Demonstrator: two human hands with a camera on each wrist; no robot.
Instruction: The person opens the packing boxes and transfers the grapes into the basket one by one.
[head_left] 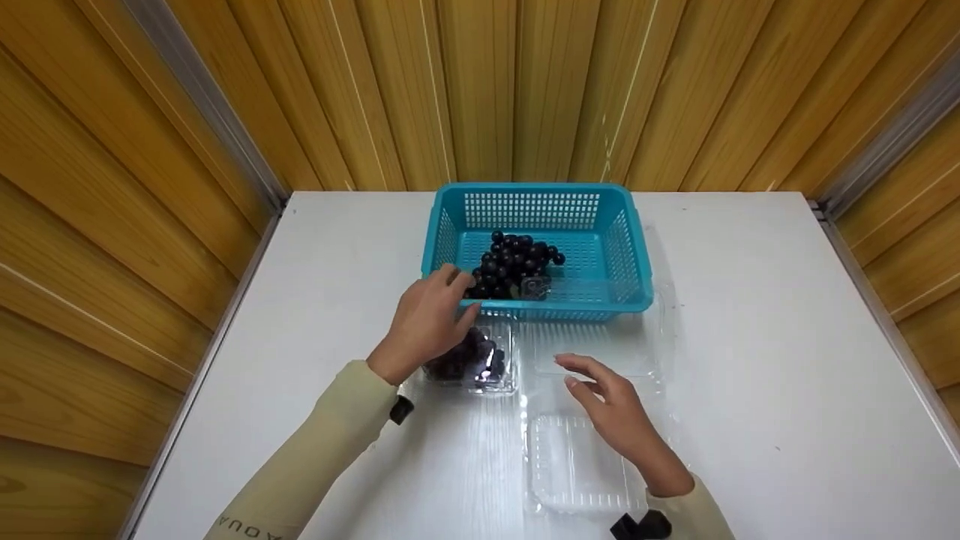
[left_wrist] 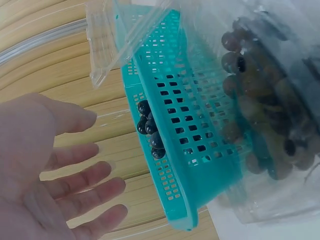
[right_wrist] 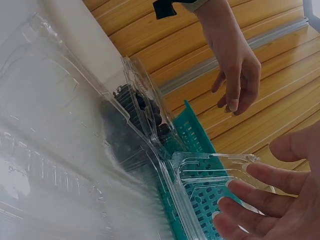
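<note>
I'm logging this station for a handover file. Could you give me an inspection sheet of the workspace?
Surface: white table, under the basket and packaging.
Job's things: blue basket holding dark grapes; clear box with more grapes, in front of its left part; clear packaging to the box's right, number of pieces hard to tell.
Clutter: nothing seen.
Left hand: near the basket's front left corner, holding nothing.
Right hand: fingers relaxed over the clear packaging; contact unclear.
Cables: nothing seen.
Surroundings: wood-patterned walls, metal strips at the corners.
</note>
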